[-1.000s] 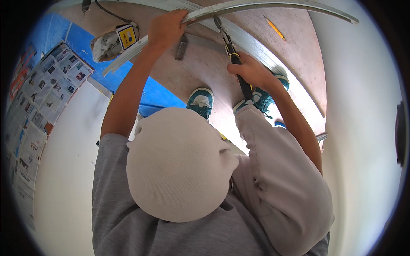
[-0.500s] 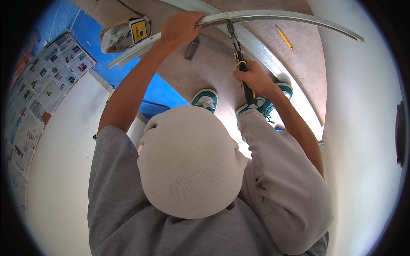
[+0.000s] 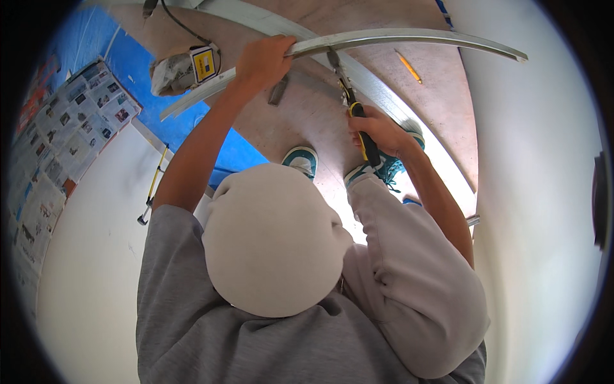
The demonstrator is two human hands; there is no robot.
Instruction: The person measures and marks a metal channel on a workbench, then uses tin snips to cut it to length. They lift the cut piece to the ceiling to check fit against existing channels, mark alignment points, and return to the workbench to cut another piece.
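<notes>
My left hand [image 3: 263, 62] is closed around a long, thin galvanized metal channel [image 3: 396, 37], which stretches across the upper part of the view. In my right hand [image 3: 378, 130] is a pair of tin snips [image 3: 368, 147] with black and yellow handles, fingers wrapped round the grips. The snips' blades point up at the channel's near edge, to the right of my left hand. Their tips lie at or just below that edge; I cannot tell whether they touch the metal.
Another wide metal channel [image 3: 409, 96] lies diagonally on the floor beyond. Around it are a yellow pencil [image 3: 408, 67], a small dark block [image 3: 278, 91] and an open box with plastic [image 3: 203, 63]. Blue sheeting [image 3: 137, 64] and newspaper-covered board [image 3: 83, 105] stand left; a white wall [image 3: 531, 192] rises right.
The snips' blades have come down and left, off their earlier overlap with the channel's edge, and the tool has turned in my right hand. My left hand keeps its hold. The view has shifted slightly.
</notes>
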